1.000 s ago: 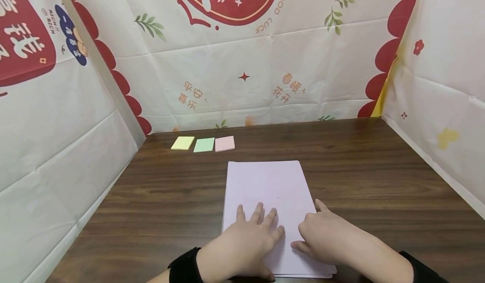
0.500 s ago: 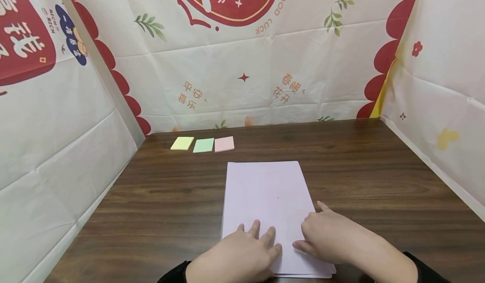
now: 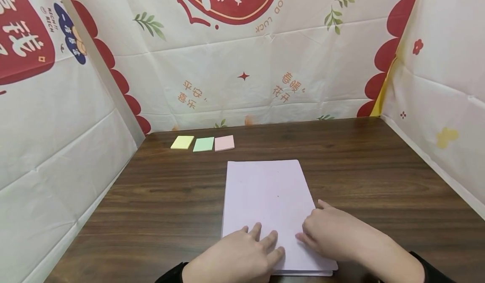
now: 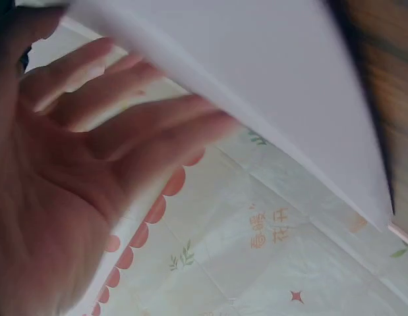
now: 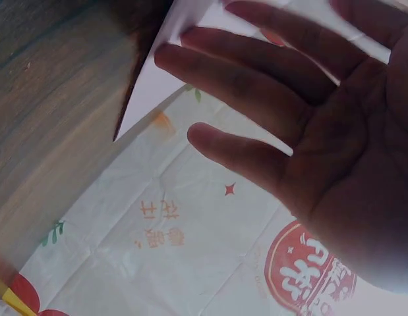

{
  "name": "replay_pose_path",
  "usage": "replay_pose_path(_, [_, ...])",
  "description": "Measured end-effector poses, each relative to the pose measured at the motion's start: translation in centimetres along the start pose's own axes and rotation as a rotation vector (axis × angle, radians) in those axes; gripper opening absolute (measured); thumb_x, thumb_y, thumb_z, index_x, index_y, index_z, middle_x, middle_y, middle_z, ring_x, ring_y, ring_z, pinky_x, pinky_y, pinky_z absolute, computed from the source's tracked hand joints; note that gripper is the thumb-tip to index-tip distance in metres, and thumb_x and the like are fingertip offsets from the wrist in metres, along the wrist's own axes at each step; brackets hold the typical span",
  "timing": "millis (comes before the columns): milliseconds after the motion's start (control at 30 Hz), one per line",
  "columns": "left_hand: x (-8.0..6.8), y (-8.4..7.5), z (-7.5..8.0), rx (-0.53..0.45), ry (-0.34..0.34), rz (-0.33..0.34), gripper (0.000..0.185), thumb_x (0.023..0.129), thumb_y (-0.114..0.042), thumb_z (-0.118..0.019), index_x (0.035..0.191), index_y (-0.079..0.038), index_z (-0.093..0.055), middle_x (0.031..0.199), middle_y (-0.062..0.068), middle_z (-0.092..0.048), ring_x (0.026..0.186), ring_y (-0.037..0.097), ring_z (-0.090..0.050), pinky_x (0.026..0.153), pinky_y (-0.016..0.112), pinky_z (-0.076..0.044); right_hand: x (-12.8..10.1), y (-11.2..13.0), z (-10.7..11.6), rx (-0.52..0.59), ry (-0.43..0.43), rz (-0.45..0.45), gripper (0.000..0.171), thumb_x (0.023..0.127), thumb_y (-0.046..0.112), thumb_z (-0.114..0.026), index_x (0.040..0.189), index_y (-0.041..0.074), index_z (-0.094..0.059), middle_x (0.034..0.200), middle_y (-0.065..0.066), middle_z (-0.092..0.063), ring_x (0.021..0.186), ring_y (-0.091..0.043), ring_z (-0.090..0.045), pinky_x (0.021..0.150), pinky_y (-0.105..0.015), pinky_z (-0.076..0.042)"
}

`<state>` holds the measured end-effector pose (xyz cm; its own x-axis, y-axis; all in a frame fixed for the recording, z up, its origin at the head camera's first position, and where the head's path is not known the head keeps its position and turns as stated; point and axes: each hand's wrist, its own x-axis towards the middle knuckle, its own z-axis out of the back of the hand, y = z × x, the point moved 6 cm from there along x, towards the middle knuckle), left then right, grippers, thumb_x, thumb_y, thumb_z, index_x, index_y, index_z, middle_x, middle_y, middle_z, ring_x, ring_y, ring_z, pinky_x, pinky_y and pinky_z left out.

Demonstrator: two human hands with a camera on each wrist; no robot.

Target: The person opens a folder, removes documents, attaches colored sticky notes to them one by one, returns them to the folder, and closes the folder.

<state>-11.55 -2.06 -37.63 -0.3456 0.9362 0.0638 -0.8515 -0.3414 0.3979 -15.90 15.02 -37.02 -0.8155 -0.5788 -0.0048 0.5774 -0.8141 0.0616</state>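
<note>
A light purple booklet or folder (image 3: 265,190) lies flat on the table, its near edge showing more than one layer. My left hand (image 3: 244,255) rests on its lower left part with fingers apart. In the left wrist view, the left fingers (image 4: 157,122) extend to the pale sheet's edge. At the booklet's right edge is my right hand (image 3: 329,232), thumb over the cover and little finger pointing outward. The right wrist view has the right fingers (image 5: 236,85) extended, tips over the pale surface. Neither hand grips anything.
Three sticky-note pads lie in a row near the table's back left: yellow (image 3: 182,142), green (image 3: 203,144) and pink (image 3: 225,143). The dark wooden table (image 3: 166,198) is bounded by a printed white cloth (image 3: 227,60) at the back and both sides.
My left hand has slid down the cover toward its near edge. The right hand has shifted slightly to the right along the booklet's side. The booklet and note pads stay put.
</note>
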Motion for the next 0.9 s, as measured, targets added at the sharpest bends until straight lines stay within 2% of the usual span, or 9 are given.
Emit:
replay_pose_path(100, [-0.3,-0.2,0.4,0.084,-0.093,-0.043,0.041,0.097,-0.041,-0.069,0.134,-0.027,-0.062,0.126,0.000,-0.074,0.098,0.026,-0.079,0.070,0.031,-0.065,-0.1,-1.0,1.3,-0.022,-0.053,-0.051,0.019,0.100,0.022,-0.071,0.083,0.015,-0.069,0.071,0.002,-0.068,0.081,-0.023,-0.075,0.110,-0.068,-0.048])
replay_pose_path(167, [-0.4,-0.3,0.5,0.101,-0.126,-0.052,0.045,0.097,-0.036,-0.066,0.140,-0.027,-0.057,0.126,0.002,-0.072,0.092,0.025,-0.078,0.063,0.027,-0.061,-0.1,-2.1,2.2,-0.042,-0.077,-0.102,0.007,0.098,0.015,-0.070,0.099,0.008,-0.073,0.085,-0.005,-0.077,0.092,-0.031,-0.078,0.109,-0.069,-0.049])
replay_pose_path(233, [-0.5,-0.4,0.6,0.085,-0.128,-0.063,0.048,0.101,-0.038,-0.061,0.147,-0.029,-0.051,0.131,0.005,-0.069,0.091,0.027,-0.078,0.060,0.026,-0.059,-0.3,-3.5,2.8,-0.068,-0.057,-0.165,0.020,0.096,0.009,-0.069,0.114,0.002,-0.073,0.102,-0.013,-0.080,0.104,-0.037,-0.077,0.106,-0.069,-0.050])
replay_pose_path(300, [-0.7,-0.5,0.6,0.068,-0.116,-0.080,0.046,0.105,-0.038,-0.055,0.150,-0.034,-0.047,0.140,0.007,-0.065,0.093,0.030,-0.078,0.059,0.025,-0.059,-0.5,-5.0,2.9,-0.076,-0.005,-0.222,0.028,0.095,0.007,-0.067,0.122,0.000,-0.072,0.112,-0.016,-0.079,0.109,-0.039,-0.076,0.103,-0.070,-0.051])
replay_pose_path(400, [-1.0,-0.6,0.7,0.074,-0.078,-0.109,0.040,0.110,-0.041,-0.049,0.150,-0.040,-0.048,0.156,0.012,-0.055,0.106,0.035,-0.079,0.064,0.026,-0.063,-0.8,-6.4,2.1,-0.059,0.110,-0.285,0.038,0.099,0.017,-0.066,0.134,0.002,-0.069,0.128,-0.023,-0.074,0.121,-0.044,-0.071,0.102,-0.075,-0.047])
replay_pose_path(533, [-1.4,-0.5,0.8,0.141,-0.118,-0.123,0.029,0.111,-0.035,-0.045,0.136,-0.038,-0.060,0.157,0.012,-0.055,0.108,0.033,-0.078,0.058,0.025,-0.060,-0.9,-6.1,0.2,0.014,0.177,-0.230,0.050,0.101,0.037,-0.067,0.146,0.016,-0.065,0.152,-0.026,-0.060,0.137,-0.052,-0.059,0.103,-0.086,-0.037])
replay_pose_path(633, [-1.6,-0.5,0.8,0.173,-0.184,-0.123,0.025,0.109,-0.029,-0.043,0.124,-0.034,-0.062,0.152,0.010,-0.059,0.104,0.031,-0.078,0.052,0.024,-0.056,-1.1,-5.1,-1.2,0.068,0.160,-0.131,0.055,0.097,0.038,-0.072,0.150,0.023,-0.062,0.162,-0.021,-0.051,0.146,-0.056,-0.048,0.103,-0.092,-0.030])
replay_pose_path(733, [-1.6,-0.5,0.7,0.183,-0.222,-0.125,0.025,0.107,-0.023,-0.041,0.116,-0.034,-0.061,0.151,0.009,-0.060,0.102,0.030,-0.079,0.051,0.025,-0.055,-1.3,-4.3,-2.0,0.113,0.105,-0.072,0.061,0.091,0.033,-0.079,0.149,0.019,-0.063,0.161,-0.019,-0.052,0.148,-0.056,-0.045,0.104,-0.093,-0.025])
replay_pose_path(900, [-1.6,-0.5,0.7,0.205,-0.220,-0.146,0.027,0.107,-0.023,-0.038,0.114,-0.037,-0.060,0.151,0.006,-0.060,0.100,0.029,-0.080,0.048,0.024,-0.052,-1.4,-3.7,-3.0,0.120,0.046,-0.027,0.062,0.084,0.027,-0.086,0.143,0.015,-0.068,0.154,-0.020,-0.060,0.144,-0.057,-0.049,0.105,-0.093,-0.023])
